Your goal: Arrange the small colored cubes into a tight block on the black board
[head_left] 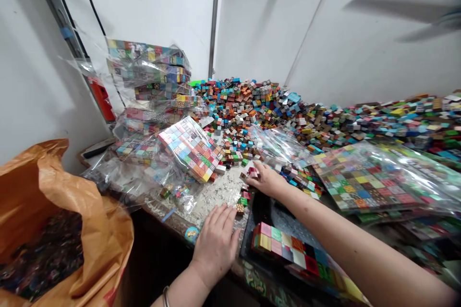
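My left hand rests at the table's front edge, its fingers stretched out beside a few small patterned cubes. Farther forward, my right hand reaches over the table with its fingertips at a red and pink cube; whether it grips the cube is unclear. Below my right forearm, a black tray holds rows of coloured cubes. A flat square block of joined cubes lies tilted on the left, partly on clear plastic.
A large heap of loose cubes lies against the back wall. Plastic-wrapped blocks are stacked at the left and lie at the right. An open orange sack with small dark pieces stands at the lower left.
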`<act>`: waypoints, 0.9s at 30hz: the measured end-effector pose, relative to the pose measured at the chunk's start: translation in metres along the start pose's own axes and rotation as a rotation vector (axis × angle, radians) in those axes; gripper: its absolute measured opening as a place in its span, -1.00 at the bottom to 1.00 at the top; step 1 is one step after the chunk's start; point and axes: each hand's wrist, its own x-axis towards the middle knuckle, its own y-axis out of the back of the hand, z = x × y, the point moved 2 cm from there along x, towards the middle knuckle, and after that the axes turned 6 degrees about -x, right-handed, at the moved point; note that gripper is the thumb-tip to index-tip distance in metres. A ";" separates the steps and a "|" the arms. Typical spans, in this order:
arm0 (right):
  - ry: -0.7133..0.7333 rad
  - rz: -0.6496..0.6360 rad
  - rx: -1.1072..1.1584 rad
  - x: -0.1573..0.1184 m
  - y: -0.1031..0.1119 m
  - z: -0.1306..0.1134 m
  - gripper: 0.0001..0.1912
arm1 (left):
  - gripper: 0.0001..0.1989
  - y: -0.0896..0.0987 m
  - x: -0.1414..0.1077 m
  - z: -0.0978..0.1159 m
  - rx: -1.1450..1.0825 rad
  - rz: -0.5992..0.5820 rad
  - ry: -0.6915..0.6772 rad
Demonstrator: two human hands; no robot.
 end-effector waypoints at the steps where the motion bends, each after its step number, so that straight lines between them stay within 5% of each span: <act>1: -0.011 -0.003 0.005 0.003 -0.001 -0.003 -0.33 | -0.62 0.000 0.000 0.000 -0.002 0.000 0.002; 6: -0.054 -0.030 0.031 0.020 0.004 -0.013 -0.69 | -0.61 0.000 0.000 0.000 -0.007 -0.007 0.009; 14: -0.099 0.011 0.116 0.034 0.052 0.016 -0.43 | -0.62 0.001 0.002 0.000 -0.030 0.002 0.010; 20: -0.006 -0.117 -0.023 0.007 0.024 0.030 -0.63 | -0.63 0.001 0.002 0.000 -0.039 0.007 0.021; 27: 0.049 -0.081 -0.153 -0.002 0.001 0.026 -0.71 | -0.64 0.001 0.002 -0.001 -0.047 0.001 0.023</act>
